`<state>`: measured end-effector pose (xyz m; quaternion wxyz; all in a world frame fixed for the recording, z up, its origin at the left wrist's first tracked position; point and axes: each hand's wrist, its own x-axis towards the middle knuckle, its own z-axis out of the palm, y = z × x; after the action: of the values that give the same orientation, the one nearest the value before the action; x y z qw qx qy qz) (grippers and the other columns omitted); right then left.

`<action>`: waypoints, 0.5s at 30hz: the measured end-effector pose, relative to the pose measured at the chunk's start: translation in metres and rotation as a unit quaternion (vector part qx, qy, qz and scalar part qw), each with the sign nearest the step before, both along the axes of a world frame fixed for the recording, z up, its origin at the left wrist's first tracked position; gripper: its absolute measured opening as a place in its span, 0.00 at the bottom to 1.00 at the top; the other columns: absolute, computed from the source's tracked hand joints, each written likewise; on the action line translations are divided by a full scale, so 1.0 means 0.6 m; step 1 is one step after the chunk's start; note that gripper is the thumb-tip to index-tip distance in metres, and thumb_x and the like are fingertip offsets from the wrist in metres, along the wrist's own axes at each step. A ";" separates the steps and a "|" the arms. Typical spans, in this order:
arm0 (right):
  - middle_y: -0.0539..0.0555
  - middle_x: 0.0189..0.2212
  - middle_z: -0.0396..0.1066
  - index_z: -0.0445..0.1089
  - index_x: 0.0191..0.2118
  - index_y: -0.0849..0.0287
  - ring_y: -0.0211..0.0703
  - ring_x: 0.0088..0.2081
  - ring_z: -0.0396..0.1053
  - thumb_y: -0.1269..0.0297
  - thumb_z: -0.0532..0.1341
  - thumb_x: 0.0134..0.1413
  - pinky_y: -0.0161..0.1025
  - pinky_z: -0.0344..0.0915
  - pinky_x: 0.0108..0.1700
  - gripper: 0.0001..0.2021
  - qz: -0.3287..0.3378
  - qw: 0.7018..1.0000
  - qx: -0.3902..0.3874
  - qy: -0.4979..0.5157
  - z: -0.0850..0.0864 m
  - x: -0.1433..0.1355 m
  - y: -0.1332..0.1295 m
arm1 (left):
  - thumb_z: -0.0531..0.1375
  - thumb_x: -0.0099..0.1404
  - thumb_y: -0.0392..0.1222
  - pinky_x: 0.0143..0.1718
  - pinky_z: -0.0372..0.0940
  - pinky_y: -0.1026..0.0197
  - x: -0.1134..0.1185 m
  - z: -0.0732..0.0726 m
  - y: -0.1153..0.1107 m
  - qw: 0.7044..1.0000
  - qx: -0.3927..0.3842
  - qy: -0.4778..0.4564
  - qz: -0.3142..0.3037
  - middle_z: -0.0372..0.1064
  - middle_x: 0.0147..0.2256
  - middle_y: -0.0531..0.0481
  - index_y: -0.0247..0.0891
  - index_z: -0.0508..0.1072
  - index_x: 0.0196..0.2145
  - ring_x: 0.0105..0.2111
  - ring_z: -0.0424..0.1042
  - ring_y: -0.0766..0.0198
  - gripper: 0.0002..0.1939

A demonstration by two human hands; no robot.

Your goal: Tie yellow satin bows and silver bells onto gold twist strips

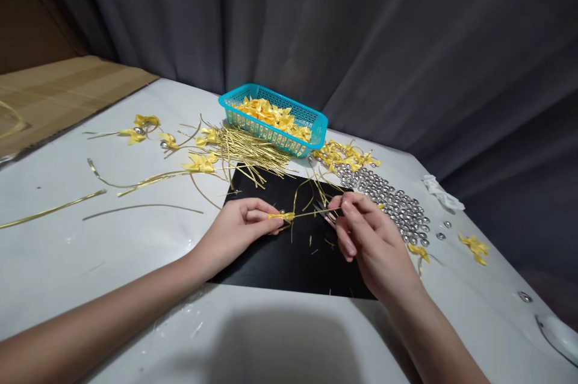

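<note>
Over the black mat (289,263), my left hand (244,224) pinches a small yellow ribbon flower (285,216) with a silvery bead at it. A thin gold strand (311,212) runs from the flower to my right hand (368,230), whose thumb and forefinger grip its far end. Small metal scissors or snips (326,213) show partly beside the right hand's fingers; whether that hand also holds them is hard to tell. Short gold clippings (315,251) lie on the mat below the hands.
A blue basket (318,131) of yellow flowers stands at the back. Gold strips (253,149) are piled before it. Silvery beads (397,203) spread at the right, near more yellow flowers (474,247). Long gold strands (149,181) lie at left, cardboard (67,92) beyond.
</note>
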<state>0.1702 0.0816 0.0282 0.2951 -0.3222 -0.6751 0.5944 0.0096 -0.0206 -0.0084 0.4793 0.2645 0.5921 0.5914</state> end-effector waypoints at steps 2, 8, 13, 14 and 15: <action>0.48 0.34 0.66 0.63 0.33 0.58 0.22 0.14 0.47 0.57 0.59 0.55 0.26 0.51 0.13 0.10 0.000 0.997 -0.075 0.032 0.006 -0.001 -0.002 | 0.66 0.53 0.40 0.31 0.64 0.67 0.000 -0.001 -0.001 1.000 0.007 0.006 -0.011 0.75 0.26 0.48 0.34 0.75 0.29 0.28 0.73 0.65 0.06; 0.46 0.26 0.71 0.63 0.35 0.57 0.22 0.11 0.48 0.57 0.63 0.52 0.25 0.50 0.13 0.11 -0.024 0.994 -0.097 0.049 0.007 0.000 -0.005 | 0.64 0.55 0.39 0.36 0.64 0.65 -0.004 0.005 0.001 0.997 -0.030 0.019 -0.063 0.76 0.28 0.48 0.33 0.74 0.31 0.31 0.74 0.64 0.07; 0.51 0.25 0.74 0.65 0.35 0.59 0.25 0.10 0.55 0.54 0.62 0.52 0.27 0.52 0.14 0.13 -0.012 0.999 -0.038 -0.014 -0.011 -0.009 -0.036 | 0.64 0.55 0.40 0.37 0.62 0.66 -0.003 0.010 0.002 0.998 -0.023 -0.048 -0.022 0.75 0.30 0.49 0.33 0.73 0.35 0.32 0.72 0.67 0.10; 0.50 0.24 0.73 0.64 0.34 0.59 0.25 0.10 0.54 0.54 0.61 0.52 0.26 0.50 0.13 0.13 -0.015 0.999 -0.043 -0.019 -0.017 -0.013 -0.045 | 0.64 0.55 0.40 0.37 0.62 0.67 -0.002 0.010 0.001 0.998 -0.020 -0.058 -0.015 0.75 0.29 0.50 0.32 0.73 0.35 0.32 0.71 0.68 0.10; 0.49 0.21 0.72 0.63 0.33 0.59 0.25 0.10 0.53 0.52 0.61 0.52 0.26 0.48 0.12 0.14 -0.017 0.998 -0.053 -0.024 -0.023 -0.017 -0.053 | 0.65 0.55 0.40 0.36 0.62 0.67 0.000 0.010 0.001 0.998 -0.020 -0.065 -0.010 0.74 0.28 0.50 0.32 0.73 0.34 0.31 0.71 0.68 0.10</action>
<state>0.1599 0.0501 0.0147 0.2720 -0.3631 -0.6437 0.6163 0.0096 -0.0201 -0.0022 0.5278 0.2216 0.5686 0.5908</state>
